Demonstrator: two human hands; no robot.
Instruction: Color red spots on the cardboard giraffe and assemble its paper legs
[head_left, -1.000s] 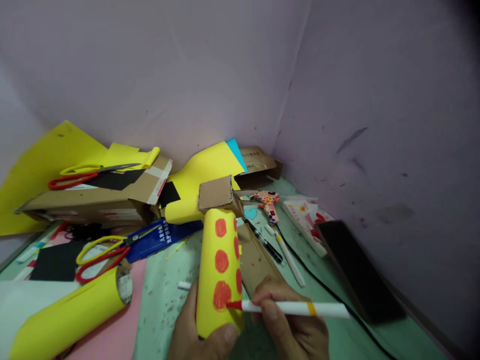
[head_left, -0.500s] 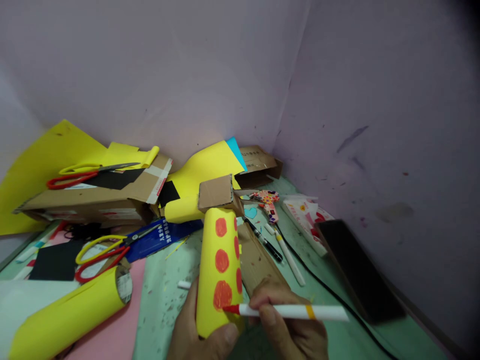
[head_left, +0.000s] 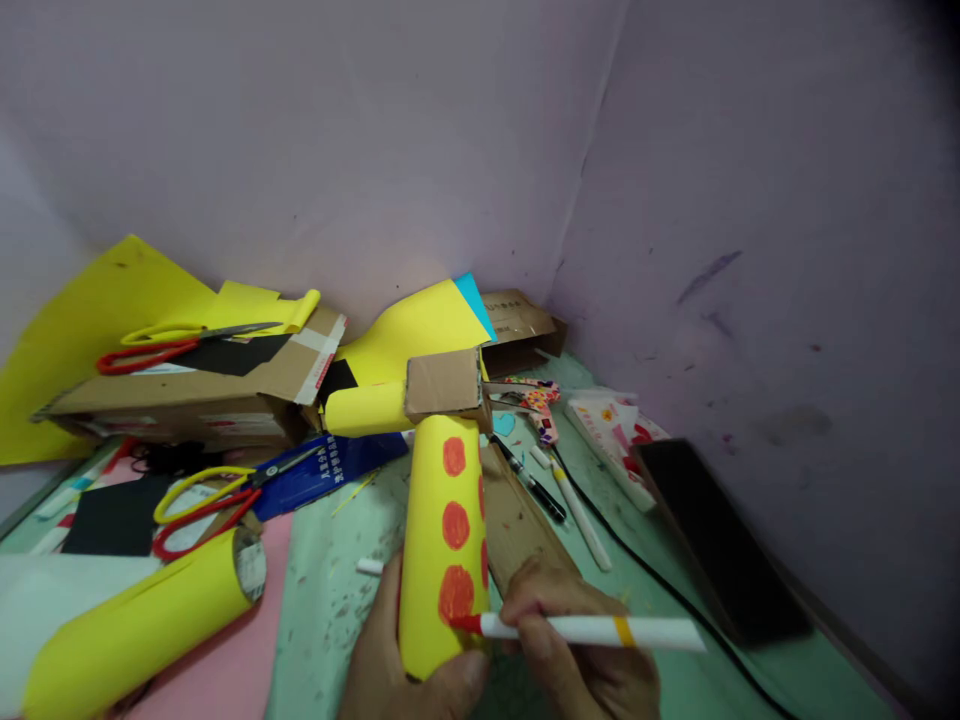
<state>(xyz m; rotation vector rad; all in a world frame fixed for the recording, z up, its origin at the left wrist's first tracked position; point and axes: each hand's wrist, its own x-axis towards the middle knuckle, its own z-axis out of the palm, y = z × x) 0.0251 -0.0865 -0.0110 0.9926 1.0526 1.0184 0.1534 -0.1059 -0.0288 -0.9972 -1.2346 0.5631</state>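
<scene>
Head view: left fingers (head_left: 463, 678) clamp the red-spotted tube (head_left: 433, 560) low down, right fingers (head_left: 546, 645) pinch a marker (head_left: 589, 631).

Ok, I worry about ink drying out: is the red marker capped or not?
Uncapped: the red marker in the right hand has its tip bare against the yellow tube.

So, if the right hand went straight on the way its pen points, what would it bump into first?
The yellow tube. The right hand points its pen at the lowest red spot, and the tip looks like it's touching, though depth is hard to judge.
</scene>
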